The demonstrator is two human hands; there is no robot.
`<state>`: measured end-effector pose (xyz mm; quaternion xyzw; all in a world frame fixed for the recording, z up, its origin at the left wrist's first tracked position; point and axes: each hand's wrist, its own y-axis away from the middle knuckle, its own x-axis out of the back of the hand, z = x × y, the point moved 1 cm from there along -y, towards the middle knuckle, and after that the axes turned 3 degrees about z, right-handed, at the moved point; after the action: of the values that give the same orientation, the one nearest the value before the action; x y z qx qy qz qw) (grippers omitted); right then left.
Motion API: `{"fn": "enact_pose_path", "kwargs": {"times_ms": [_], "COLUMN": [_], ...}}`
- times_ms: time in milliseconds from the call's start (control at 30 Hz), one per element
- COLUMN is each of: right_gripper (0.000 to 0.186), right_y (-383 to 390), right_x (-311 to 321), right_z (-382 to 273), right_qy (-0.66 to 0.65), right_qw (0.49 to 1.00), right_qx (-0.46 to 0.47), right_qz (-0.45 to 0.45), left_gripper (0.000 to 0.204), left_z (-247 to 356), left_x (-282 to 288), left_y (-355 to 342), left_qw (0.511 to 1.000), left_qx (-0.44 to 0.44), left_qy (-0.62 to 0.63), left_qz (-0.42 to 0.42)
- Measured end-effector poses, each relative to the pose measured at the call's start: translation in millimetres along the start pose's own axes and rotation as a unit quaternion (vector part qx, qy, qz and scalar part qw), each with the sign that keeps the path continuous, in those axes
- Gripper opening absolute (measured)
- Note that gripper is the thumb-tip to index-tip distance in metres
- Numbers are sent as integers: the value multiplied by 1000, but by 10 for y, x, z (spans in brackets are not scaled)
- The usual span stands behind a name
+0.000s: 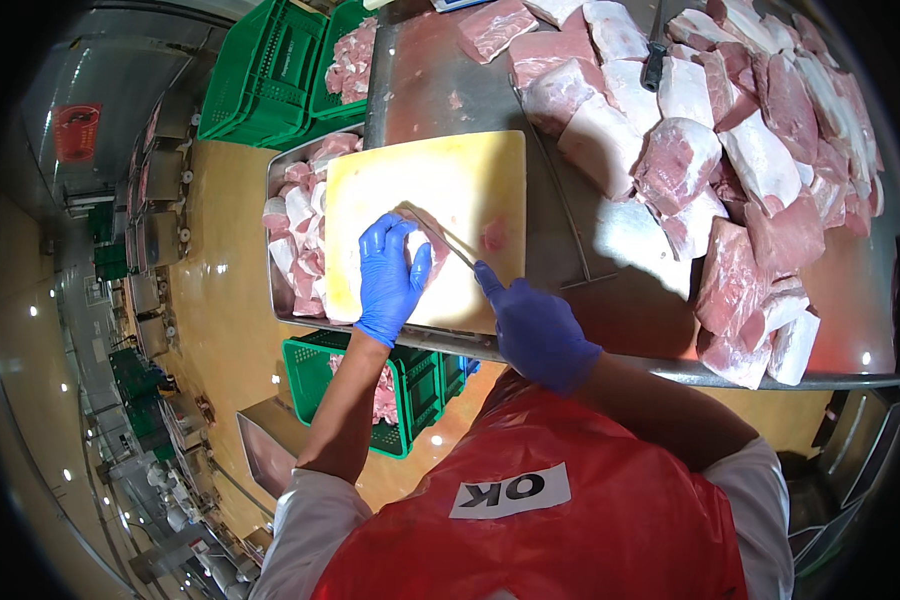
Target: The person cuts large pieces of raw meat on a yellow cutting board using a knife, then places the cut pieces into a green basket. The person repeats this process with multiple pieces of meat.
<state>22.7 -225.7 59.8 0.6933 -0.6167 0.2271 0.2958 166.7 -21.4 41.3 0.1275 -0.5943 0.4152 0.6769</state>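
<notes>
A yellow cutting board (pixel 361 176) lies on the steel table, with a piece of pink meat (pixel 427 258) near its middle. My left hand (pixel 390 270), in a blue glove, rests closed on the left side of that piece. My right hand (pixel 527 322), also gloved in blue, grips a knife (pixel 459 249) whose blade reaches up-left across the meat, beside my left fingertips. Just left of the board, a steel tray (pixel 276 262) holds several cut pieces of meat.
Many large pork cuts (pixel 750 160) cover the table's right, around a black-handled tool (pixel 654 62). A thin metal rod (pixel 575 225) lies right of the board. Green crates (pixel 255 75) stand at the upper left; another crate (pixel 405 410) with meat sits below the table edge.
</notes>
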Motion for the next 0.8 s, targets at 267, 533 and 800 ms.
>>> {"fn": "enact_pose_path", "kwargs": {"times_ms": [267, 533, 800], "right_gripper": [69, 66, 70], "right_y": [276, 882, 378], "right_x": [-63, 364, 187], "right_z": [198, 410, 135], "right_qy": [-85, -225, -36], "right_qw": [996, 972, 999], "right_qx": [-10, -48, -21], "right_qz": [-14, 54, -21], "left_gripper": [41, 27, 34], "left_z": [-70, -127, -102], "left_x": [-57, 85, 12], "left_y": [24, -27, -25], "left_qw": [1000, 998, 998], "left_qx": [12, -5, 12], "left_qy": [26, 66, 64], "left_qz": [10, -12, 12]}}
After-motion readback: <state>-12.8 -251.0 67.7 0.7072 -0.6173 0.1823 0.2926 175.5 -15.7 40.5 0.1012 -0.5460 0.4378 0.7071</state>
